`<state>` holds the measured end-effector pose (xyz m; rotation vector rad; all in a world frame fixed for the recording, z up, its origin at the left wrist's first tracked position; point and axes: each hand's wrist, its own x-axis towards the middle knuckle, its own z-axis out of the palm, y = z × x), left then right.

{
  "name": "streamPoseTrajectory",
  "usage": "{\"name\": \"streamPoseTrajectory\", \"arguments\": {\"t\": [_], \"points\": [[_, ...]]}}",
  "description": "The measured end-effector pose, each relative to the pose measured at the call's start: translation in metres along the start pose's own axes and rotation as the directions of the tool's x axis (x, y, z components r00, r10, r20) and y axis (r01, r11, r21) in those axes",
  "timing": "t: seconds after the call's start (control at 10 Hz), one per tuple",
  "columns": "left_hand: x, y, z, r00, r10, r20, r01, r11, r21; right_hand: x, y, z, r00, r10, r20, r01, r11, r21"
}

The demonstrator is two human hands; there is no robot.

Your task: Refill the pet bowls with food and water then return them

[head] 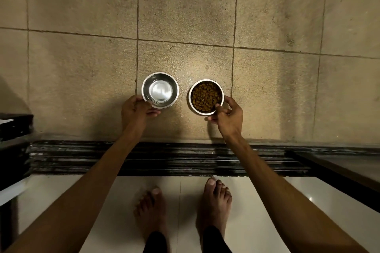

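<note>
Fig. Head view, person bent over a door threshold, both arms reaching fwd and down.

L hand (134, 109) grips the near rim of the steel water bowl (160, 90); thumb on top of the rim, fingers curled under the near side. R hand (227, 116) pinches the near-right rim of the steel kibble bowl (206, 96), one fingertip hooked just inside over the brown pellets.

Key relation: both bowls lie straight ahead of the hands, on the far side of the dark sliding-door track (164, 158), side by side but apart on the speckled tan floor tiles (82, 80). Water bowl left, kibble bowl right; each hand is on its own-side bowl, arms not crossed. Bowls are round, so no long axis. Whether the bases already rest on the tile cannot be told; probably at or close to set-down, i.e. the return step.

Bare feet (216, 203) stand on glossy white tile, near side of the track.

Brands/labels/writing: none legible.
</note>
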<state>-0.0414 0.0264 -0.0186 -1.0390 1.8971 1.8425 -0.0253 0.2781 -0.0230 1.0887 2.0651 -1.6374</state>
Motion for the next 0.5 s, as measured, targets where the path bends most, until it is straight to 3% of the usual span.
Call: {"name": "streamPoseTrajectory", "arguments": {"t": [0.3,0.5], "points": [[0.003,-0.008,-0.003,0.998,-0.054,0.029,0.052,0.997,0.065,0.002,0.006,-0.007,0.999,-0.023,-0.030,0.019,0.989,-0.146],[-0.002,0.002,-0.006,0.991,-0.127,-0.027,0.130,0.972,0.196,0.000,0.003,-0.021,0.995,-0.050,-0.086,0.025,0.962,-0.271]]}}
